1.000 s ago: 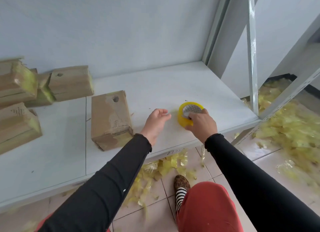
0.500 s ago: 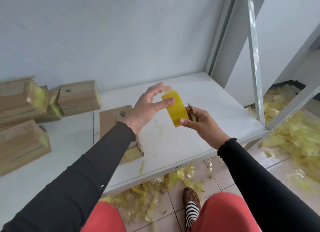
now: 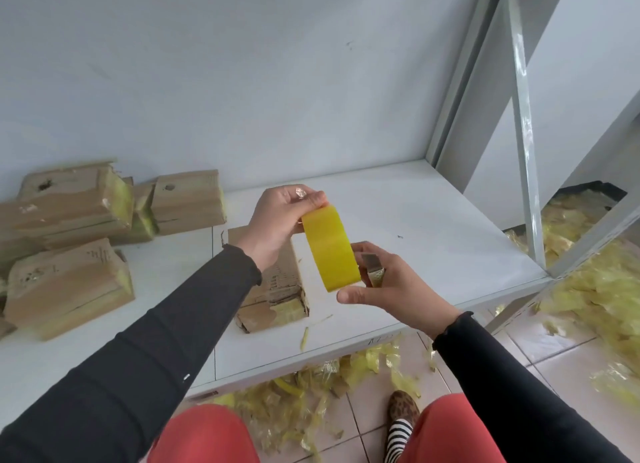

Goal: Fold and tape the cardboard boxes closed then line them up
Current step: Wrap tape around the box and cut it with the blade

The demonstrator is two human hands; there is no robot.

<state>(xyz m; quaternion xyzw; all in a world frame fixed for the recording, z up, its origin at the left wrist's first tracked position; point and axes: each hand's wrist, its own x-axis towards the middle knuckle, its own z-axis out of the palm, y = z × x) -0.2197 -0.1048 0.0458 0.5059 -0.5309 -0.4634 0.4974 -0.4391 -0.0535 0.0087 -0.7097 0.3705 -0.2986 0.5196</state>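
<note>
A yellow tape roll (image 3: 331, 248) is held edge-on in the air above the white shelf (image 3: 415, 227). My left hand (image 3: 277, 223) pinches its top edge with fingertips. My right hand (image 3: 391, 289) grips its lower side and also holds a small grey blade (image 3: 372, 267) between the fingers. Directly under my hands lies a worn cardboard box (image 3: 273, 289), partly hidden by my left forearm. Three more cardboard boxes with yellow tape on their ends sit at the left: one at the front (image 3: 65, 286), one at the far left back (image 3: 69, 206), one beside it (image 3: 188, 201).
Heaps of crumpled yellow tape scraps (image 3: 595, 282) cover the tiled floor at the right and under the shelf's front edge (image 3: 311, 386). A grey metal shelf upright (image 3: 523, 130) and a diagonal brace stand at the right. My red-trousered knees are below.
The tape roll has been lifted off the shelf and turned edge-on. My left hand moved onto its top edge, and both hands rose.
</note>
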